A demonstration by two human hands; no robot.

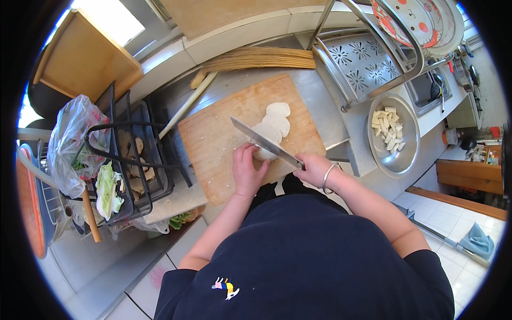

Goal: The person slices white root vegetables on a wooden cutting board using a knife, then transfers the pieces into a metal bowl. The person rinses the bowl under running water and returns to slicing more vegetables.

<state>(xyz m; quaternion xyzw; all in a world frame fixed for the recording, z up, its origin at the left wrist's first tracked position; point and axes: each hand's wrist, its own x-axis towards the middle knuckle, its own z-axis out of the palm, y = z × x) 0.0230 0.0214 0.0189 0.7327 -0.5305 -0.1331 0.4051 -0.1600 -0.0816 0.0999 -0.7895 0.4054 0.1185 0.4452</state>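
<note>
My right hand (313, 169) grips the handle of a kitchen knife (266, 141), whose broad blade slants up and left over a wooden cutting board (216, 140). Under the blade lies a rounded white piece of food (265, 154), apparently a steamed bun, partly hidden by the knife. The fingers and thumb of my left hand (247, 170) hold that piece from its left side. Beyond the blade, several round white slices (277, 120) overlap in a row running away from me. Small crumbs dot the board.
On the right, a steel bowl (412, 136) contains pale cut strips (387, 128), beside a metal rack (356, 60) and sink (426, 94). A straw whisk broom (260, 59) lies behind the board. To the left stands a black wire rack (128, 140) with a cabbage leaf (107, 191) and plastic bag (76, 144).
</note>
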